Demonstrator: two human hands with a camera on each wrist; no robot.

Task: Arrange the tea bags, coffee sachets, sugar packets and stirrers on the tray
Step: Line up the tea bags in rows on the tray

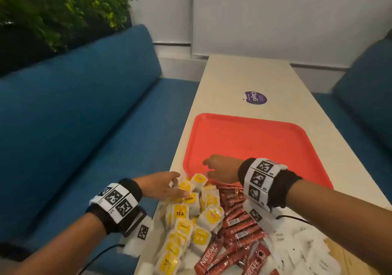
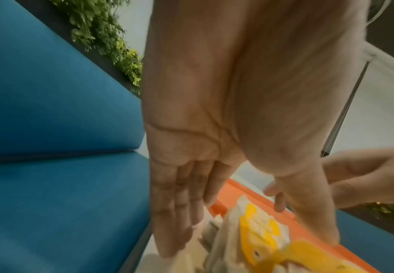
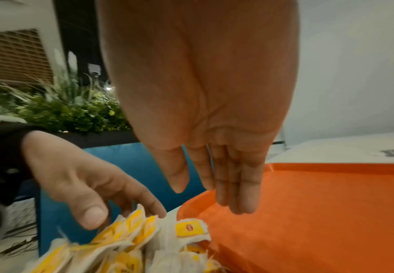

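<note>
Left hand is spread flat, fingers straight, laid on the near-left heap of yellow-labelled white paper tea bags | red foil coffee sachets are piled just right | right hand, fingers relaxed, nothing held, is hung over the orange-red plastic tray | white sugar packets are seen near right.

I saw the tea bags, white with yellow tags, lying in a loose heap at the near left of the table, the farthest ones touching the near rim of the red-orange tray. Beside them to the right lay the red coffee sachets, then the white sugar packets, and some pale wooden stirrers at the far right.
</note>
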